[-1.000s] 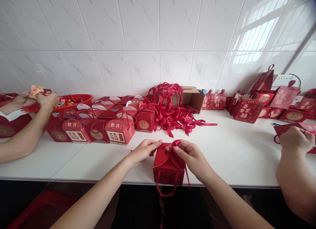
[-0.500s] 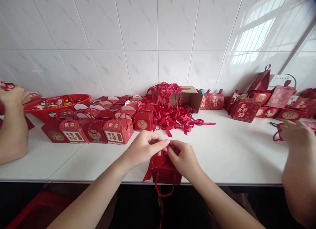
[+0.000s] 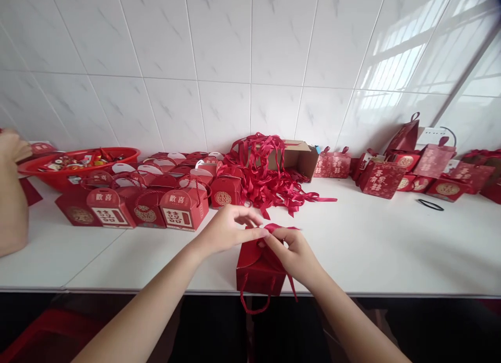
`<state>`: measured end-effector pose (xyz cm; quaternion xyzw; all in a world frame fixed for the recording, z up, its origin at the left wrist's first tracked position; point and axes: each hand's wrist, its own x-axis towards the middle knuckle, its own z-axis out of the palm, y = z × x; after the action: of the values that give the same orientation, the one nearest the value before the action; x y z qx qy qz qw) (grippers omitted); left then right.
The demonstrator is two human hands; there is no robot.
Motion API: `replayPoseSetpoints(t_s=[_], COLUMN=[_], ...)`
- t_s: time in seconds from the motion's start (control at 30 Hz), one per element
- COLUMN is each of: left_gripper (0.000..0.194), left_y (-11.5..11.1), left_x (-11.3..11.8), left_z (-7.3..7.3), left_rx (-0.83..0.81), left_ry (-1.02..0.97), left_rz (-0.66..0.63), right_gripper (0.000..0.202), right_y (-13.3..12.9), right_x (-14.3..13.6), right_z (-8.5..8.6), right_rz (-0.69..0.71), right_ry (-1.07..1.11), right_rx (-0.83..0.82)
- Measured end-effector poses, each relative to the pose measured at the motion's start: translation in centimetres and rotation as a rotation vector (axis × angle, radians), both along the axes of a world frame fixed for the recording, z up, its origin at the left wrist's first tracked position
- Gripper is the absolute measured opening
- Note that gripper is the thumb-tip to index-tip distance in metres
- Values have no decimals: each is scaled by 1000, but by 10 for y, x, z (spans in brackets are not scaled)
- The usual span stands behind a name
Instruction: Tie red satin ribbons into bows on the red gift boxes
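Left hand [image 3: 225,230], bare: fingers arched above the thumb, a narrow gap between, thumb tip close against the fingertips of the right hand [image 3: 295,254]; whether it pins anything, I cannot tell. Right hand, bare: thumb and fingers pinched on a shiny red satin ribbon [image 3: 273,227], one tail hanging down at the right.

Item beneath both hands: one small red card box with a curved-flap top [image 3: 256,277], set at the front edge of the white bench [image 3: 376,248], its twisted red cord handle [image 3: 255,311] drooping over that edge.

Further left: rows of red card boxes with gold and white panels [image 3: 182,211]; behind them, a wide red plastic bowl [image 3: 62,180] of wrapped sweets [image 3: 74,162]; at the far left, a co-worker's bare forearm [image 3: 11,206].

Behind the hands: a tangled heap of red satin ribbons [image 3: 270,188], spilling from a brown cardboard carton [image 3: 309,162] lying on its side.

Further right: patterned red boxes with ribbon loops [image 3: 381,178], some stacked, and a thin black loop [image 3: 435,207] lying before them.
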<state>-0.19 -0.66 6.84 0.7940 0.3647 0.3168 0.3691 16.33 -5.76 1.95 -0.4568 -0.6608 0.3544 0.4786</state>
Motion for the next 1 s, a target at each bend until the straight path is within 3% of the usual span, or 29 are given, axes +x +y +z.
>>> replayPoseSetpoints(t_s=[0.13,0.27,0.37,0.57,0.73,1.0], left_gripper=[18,20,17,20,23,19], left_y=[-10,-18,-22,-24,-26,-28], left_x=[-8,-5,-2,6,9,9], left_z=[-17,-25,-30,-40,-44,-47], left_rx=[31,46,66,110,113,109], left_ry=[-50,-126,-122,-218,-241,-240], left_rz=[75,74,86,156,229,240], right_gripper=[39,27,34,16,19,14], right_y=[0,-1,-1,-5,-9,-5], right_x=[1,-4,-6,-5,-3,0], right_z=[-1,-4,-5,-4,-6,-12], right_rz=[-49,-143,-180,-179,-187,-284], right_ry=[23,175,232,71,-71,-65], right_rx=[9,-12,-6,79,170,150])
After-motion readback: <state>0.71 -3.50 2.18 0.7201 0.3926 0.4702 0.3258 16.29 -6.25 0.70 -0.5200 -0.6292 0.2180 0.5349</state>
